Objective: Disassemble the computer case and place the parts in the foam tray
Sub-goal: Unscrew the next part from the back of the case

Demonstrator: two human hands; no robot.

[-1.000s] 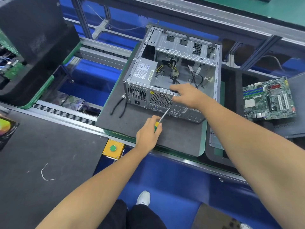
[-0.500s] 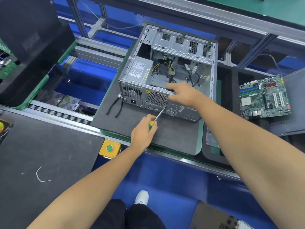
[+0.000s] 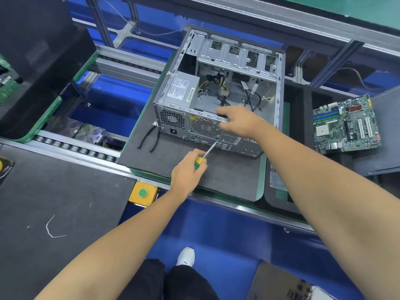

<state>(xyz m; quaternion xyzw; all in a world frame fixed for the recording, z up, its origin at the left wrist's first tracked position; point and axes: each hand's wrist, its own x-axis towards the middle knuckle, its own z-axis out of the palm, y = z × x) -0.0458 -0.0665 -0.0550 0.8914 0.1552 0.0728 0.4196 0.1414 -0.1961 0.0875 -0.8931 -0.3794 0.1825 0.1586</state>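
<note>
Case (image 3: 218, 92) lies open on the mat (image 3: 227, 178). Left hand (image 3: 186, 172) grips a screwdriver (image 3: 205, 153), tip at the rear panel. Right hand (image 3: 238, 121) clasps the case's rear edge.

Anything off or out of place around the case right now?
Nothing damaged or spilled. The computer case sits squarely on its mat, and loose cables inside fit a teardown. Only oddities: pliers left on the mat against the case's rear corner, and a bent white scrap on the near-left mat.
</note>
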